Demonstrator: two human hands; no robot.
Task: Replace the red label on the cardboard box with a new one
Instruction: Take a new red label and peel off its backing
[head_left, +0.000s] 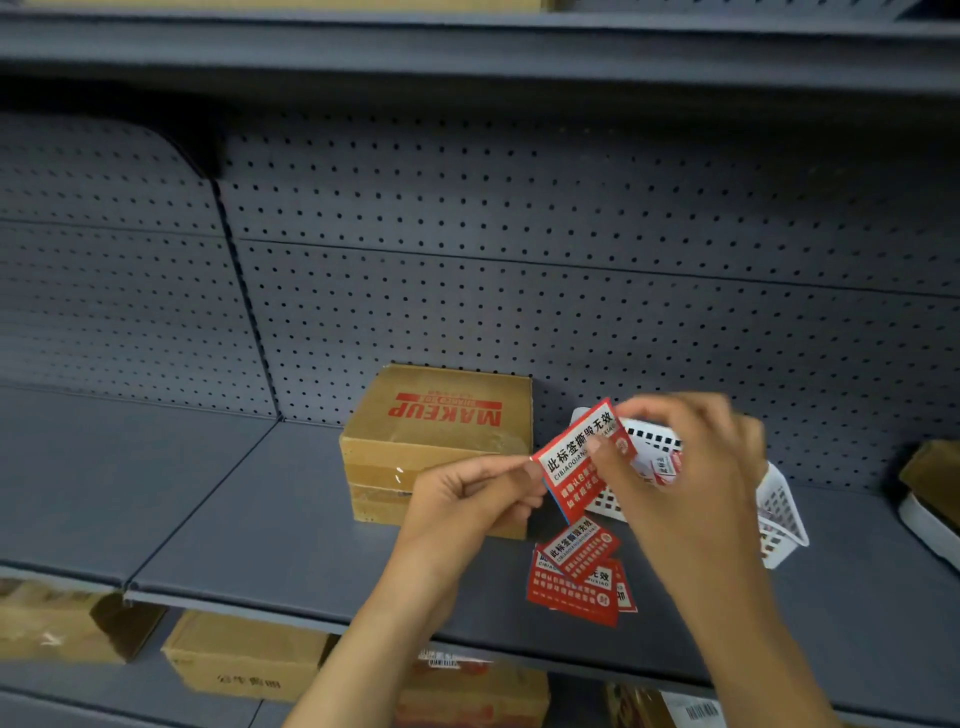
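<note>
Both hands hold one red label (582, 460) up in the air, just right of the cardboard box (441, 441). The left hand (467, 499) pinches its left corner. The right hand (685, 457) pinches its middle with thumb and finger. The box sits on the gray shelf (249, 509). More red labels (579, 577) lie near the front. A white basket (779, 514) stands behind the right hand.

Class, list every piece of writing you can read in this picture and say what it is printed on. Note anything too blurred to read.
"MAKEUP", upside down, red print on the cardboard box top.
"此标签撕毁无效", on the red label held by the left hand and right hand.
Same heading on the loose red labels on the shelf.
Smaller lines on labels, lower boxes' print: too blurred.
</note>
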